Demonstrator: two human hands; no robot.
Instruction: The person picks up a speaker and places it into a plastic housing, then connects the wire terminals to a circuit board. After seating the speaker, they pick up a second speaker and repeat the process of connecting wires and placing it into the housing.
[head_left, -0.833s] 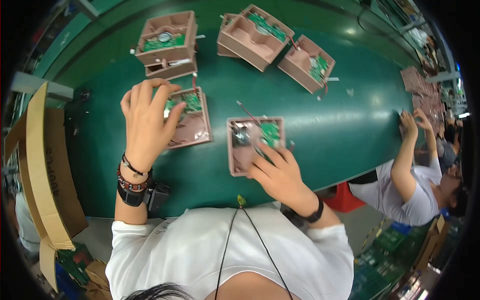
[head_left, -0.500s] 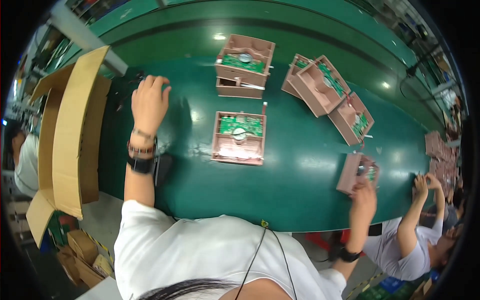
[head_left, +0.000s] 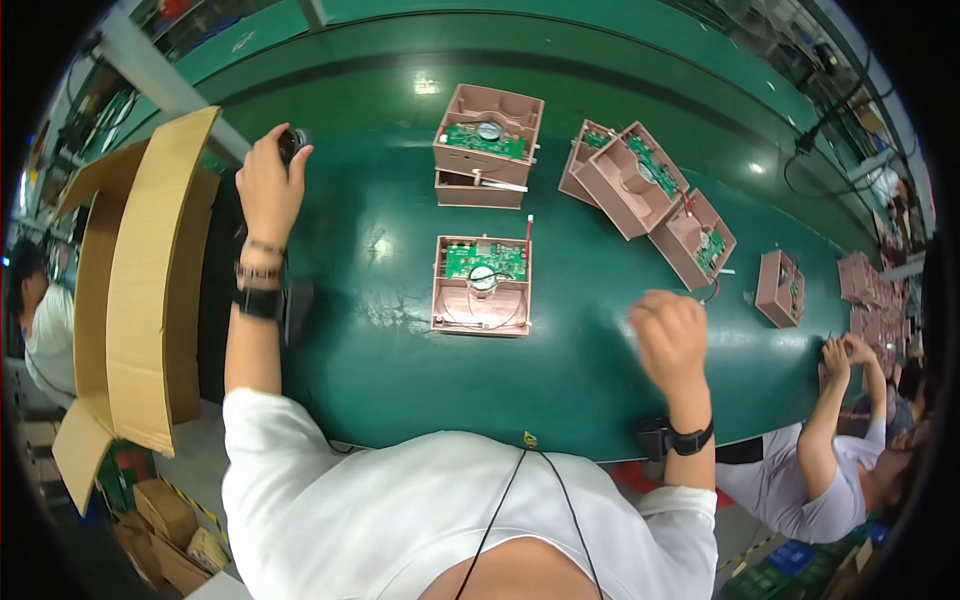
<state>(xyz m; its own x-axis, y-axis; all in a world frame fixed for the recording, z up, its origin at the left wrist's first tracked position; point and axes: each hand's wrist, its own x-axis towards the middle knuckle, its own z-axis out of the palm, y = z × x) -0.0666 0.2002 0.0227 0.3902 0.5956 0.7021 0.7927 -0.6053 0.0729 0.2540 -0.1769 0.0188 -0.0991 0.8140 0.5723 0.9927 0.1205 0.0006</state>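
My left hand (head_left: 268,185), at the far left of the table, has its thumb and fingers closed on a small dark round part (head_left: 293,145) with a shiny rim. My right hand (head_left: 668,335) is over the right half of the table, slightly blurred, fingers curled in, nothing showing in them. Between my hands lies an open pink plastic housing (head_left: 481,314). It holds a green circuit board (head_left: 497,259), a silvery round piece (head_left: 483,278) and thin wires. Farther right, a smaller-looking pink housing (head_left: 779,290) with a green board stands apart from my right hand.
Two stacked pink housings (head_left: 489,160) stand at the back middle. Several more housings (head_left: 632,180) lean together at back right. An open cardboard box (head_left: 138,290) stands left. At right, a co-worker's hands (head_left: 846,350) work near more stacked housings (head_left: 872,285).
My right hand has let go of the right-hand housing and moved left; that housing now sits farther away to the right. My left hand has moved slightly left and away, and the dark round part now shows.
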